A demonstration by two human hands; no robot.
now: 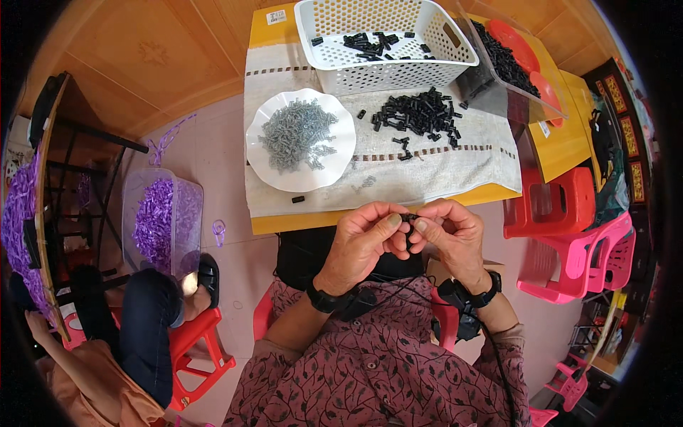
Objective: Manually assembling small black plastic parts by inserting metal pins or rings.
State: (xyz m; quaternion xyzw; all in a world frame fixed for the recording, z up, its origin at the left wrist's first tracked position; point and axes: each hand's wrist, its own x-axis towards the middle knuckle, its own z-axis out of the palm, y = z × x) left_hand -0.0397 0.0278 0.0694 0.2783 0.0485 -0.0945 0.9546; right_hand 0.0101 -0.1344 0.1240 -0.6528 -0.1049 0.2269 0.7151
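**Two hands, one small black piece**

Seen from the head camera, the left hand (366,238) and the right hand (449,231) meet just off the near edge of the yellow table (562,146), fingertips pinched together on a small black piece (409,217) held between them. Both hands are closed on it, thumbs pressed in. On the white cloth (427,178) lies a loose pile of black pieces (420,114), with a white plate of grey screws (299,139) to its left. Behind stands a white perforated basket (388,64) holding more black pieces. To the left, another person's leg rests near a clear tub of purple parts (160,220)
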